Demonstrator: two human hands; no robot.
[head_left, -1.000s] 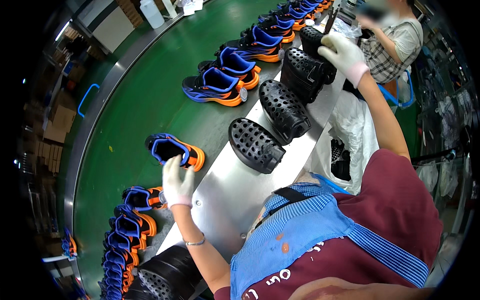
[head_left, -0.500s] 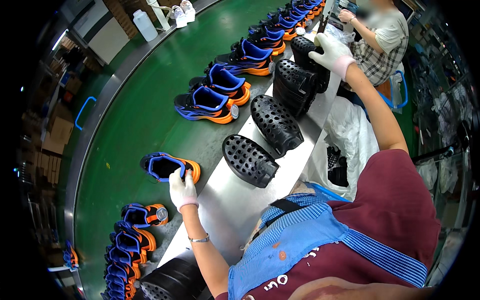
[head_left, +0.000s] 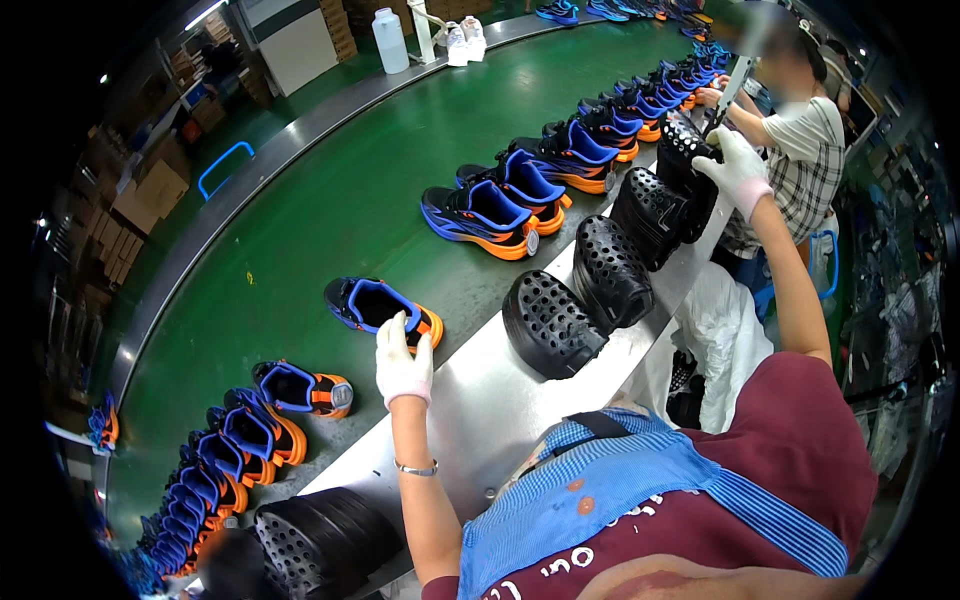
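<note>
My left hand point(head_left: 404, 366), in a white glove, holds the heel of a black, blue and orange sneaker point(head_left: 352, 294) by its collar, fingers over the rim and thumb outside. The sneaker lies on the green conveyor belt near the metal ledge. Farther right, my gloved right hand point(head_left: 738, 172) is closed around the edge of a black perforated shoe-shaped insert point(head_left: 683, 143) at the far end of a row. Nearer me on the ledge are stacked inserts point(head_left: 648, 208) and two more, a middle one point(head_left: 610, 262) and a near one point(head_left: 550, 318).
Rows of matching sneakers stand on the belt point(head_left: 290, 215), at the far right point(head_left: 575, 155) and lower left point(head_left: 245, 425). Another black insert stack point(head_left: 325, 540) rests on the near ledge point(head_left: 455, 410). A person point(head_left: 795, 150) sits beyond my right hand; a white bag point(head_left: 722, 310) hangs below.
The view has shifted, so the belt and ledge sit differently in the picture. My left hand stays at the sneaker's heel and my right hand stays at the far insert.
</note>
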